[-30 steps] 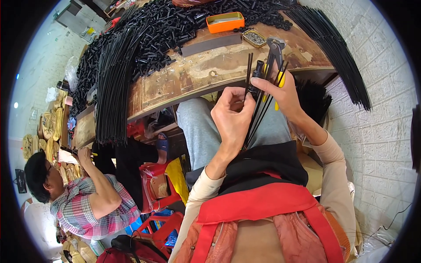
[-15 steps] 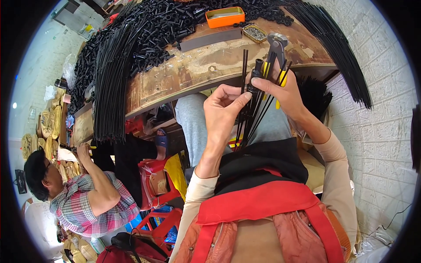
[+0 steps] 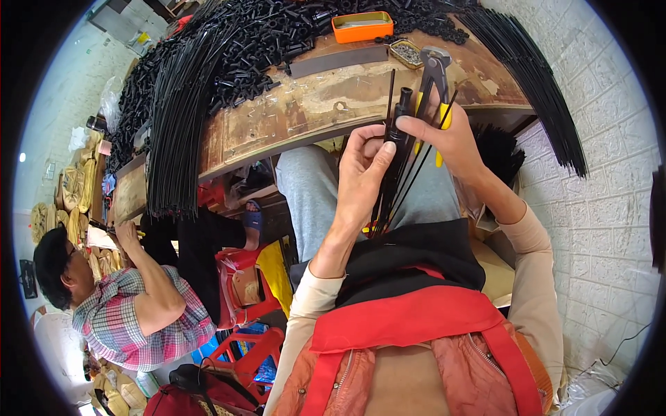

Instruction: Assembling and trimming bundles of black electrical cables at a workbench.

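Over my lap, both hands close round a black tubular fitting [image 3: 404, 104] that stands upright with its narrow end up. My left hand [image 3: 362, 170] pinches the fitting's lower part between thumb and fingers, next to thin black rods [image 3: 393, 97]. My right hand [image 3: 447, 142] presses its thumb against the fitting's side. In the same right hand sit end-cutting pincers [image 3: 436, 66] with yellow handles, jaws up. More rods fan down between the hands toward the dark apron [image 3: 409, 256]; their lower ends are partly hidden. I cannot tell which hand bears the rods.
Ahead is a worn wooden bench [image 3: 277, 125] with a heap of black fittings [image 3: 270, 41], an orange tin [image 3: 362, 28] and a small dish of metal bits [image 3: 406, 53]. Rod bundles [image 3: 179, 125] hang over its edge. A person [image 3: 139, 305] sits at left; a white wall [image 3: 596, 208] stands right.
My left hand has moved right and closed in on the fitting. Some rods that stood apart beside it are now gathered closer. The right hand and pincers shift only slightly.
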Tool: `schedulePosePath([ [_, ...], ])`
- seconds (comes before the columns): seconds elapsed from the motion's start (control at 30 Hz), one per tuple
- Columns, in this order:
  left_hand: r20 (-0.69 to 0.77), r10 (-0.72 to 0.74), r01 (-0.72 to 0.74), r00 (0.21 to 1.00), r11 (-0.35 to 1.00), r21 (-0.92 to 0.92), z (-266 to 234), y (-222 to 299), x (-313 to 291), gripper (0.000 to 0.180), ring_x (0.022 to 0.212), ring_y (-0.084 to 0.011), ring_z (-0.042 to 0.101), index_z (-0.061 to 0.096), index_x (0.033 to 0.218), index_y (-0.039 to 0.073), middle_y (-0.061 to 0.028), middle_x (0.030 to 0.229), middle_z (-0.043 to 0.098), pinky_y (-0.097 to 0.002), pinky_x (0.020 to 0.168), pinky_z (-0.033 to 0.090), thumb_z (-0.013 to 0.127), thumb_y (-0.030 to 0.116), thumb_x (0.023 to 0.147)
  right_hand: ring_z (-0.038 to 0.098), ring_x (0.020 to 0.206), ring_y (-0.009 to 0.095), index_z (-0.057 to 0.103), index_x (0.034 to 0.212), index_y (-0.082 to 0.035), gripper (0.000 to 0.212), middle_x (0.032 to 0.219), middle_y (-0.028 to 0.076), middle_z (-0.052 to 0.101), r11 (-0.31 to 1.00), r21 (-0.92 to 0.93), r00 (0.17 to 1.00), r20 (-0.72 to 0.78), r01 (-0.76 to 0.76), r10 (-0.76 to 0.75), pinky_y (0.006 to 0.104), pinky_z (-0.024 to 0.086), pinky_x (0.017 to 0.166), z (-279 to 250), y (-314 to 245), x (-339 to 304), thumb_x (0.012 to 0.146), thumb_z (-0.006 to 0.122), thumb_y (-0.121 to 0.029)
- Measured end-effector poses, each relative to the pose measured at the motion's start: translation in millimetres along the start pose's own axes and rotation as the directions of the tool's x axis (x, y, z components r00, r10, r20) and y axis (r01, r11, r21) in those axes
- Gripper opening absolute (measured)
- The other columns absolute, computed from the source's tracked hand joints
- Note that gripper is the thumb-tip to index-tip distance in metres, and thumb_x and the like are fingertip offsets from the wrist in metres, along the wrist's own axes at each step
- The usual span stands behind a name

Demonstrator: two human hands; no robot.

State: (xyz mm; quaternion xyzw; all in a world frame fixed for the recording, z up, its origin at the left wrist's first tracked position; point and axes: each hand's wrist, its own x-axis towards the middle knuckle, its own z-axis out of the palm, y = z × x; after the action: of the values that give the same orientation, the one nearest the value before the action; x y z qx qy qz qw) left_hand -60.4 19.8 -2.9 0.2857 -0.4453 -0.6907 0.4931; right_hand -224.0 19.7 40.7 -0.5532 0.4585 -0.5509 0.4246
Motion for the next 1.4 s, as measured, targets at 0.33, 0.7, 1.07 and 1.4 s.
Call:
schedulePosePath([
  [0.33,0.101,0.016,0.022,0.995,0.932,-0.363,-37,17,8,0.023,0.063,-0.0105,0.044,0.046,0.112,0.005,-0.0042,0.078,0.051,-0.0230,0.057,0.037,0.041,0.026,0.103,0.048,0.060,0.004,0.060,0.114,0.002,0.026,0.077,0.000,0.056,0.980,-0.004,0.973,0.115,-0.199,0.198,0.0195,0.037,0.053,-29,2,-8,0.094,0.056,-0.013],
  [0.7,0.557,-0.027,0.327,0.830,0.834,-0.445,-64,17,4,0.020,0.042,-0.0071,0.027,0.048,0.094,0.005,0.0029,0.051,0.032,-0.0239,0.043,0.022,0.042,0.023,0.096,0.059,0.072,0.021,0.058,0.121,0.002,0.031,0.082,0.013,0.063,0.852,-0.517,0.897,0.412,0.087,0.158,0.0314,0.047,0.069,-10,-9,-45,0.096,0.055,-0.016],
  [1.07,0.284,-0.172,0.243,0.943,0.941,-0.237,-50,24,-6,0.037,0.040,-0.0053,0.025,0.050,0.121,-0.003,0.0067,0.048,0.029,-0.0221,0.041,0.020,0.035,0.021,0.097,0.053,0.099,0.034,0.049,0.134,-0.009,0.053,0.109,0.014,0.053,0.525,-0.731,0.896,0.407,0.437,-0.179,0.0414,0.044,0.087,10,-3,-47,0.083,0.061,-0.001],
  [1.4,0.270,-0.107,0.161,0.957,0.969,-0.188,-50,21,-7,0.053,0.039,-0.0059,0.027,0.050,0.120,-0.003,0.0054,0.048,0.031,-0.0224,0.041,0.021,0.027,0.042,0.103,0.055,0.090,0.032,0.051,0.129,-0.008,0.048,0.099,0.013,0.053,0.393,-0.789,0.880,0.400,0.472,-0.255,0.0407,0.045,0.078,7,-2,-39,0.082,0.064,-0.005],
])
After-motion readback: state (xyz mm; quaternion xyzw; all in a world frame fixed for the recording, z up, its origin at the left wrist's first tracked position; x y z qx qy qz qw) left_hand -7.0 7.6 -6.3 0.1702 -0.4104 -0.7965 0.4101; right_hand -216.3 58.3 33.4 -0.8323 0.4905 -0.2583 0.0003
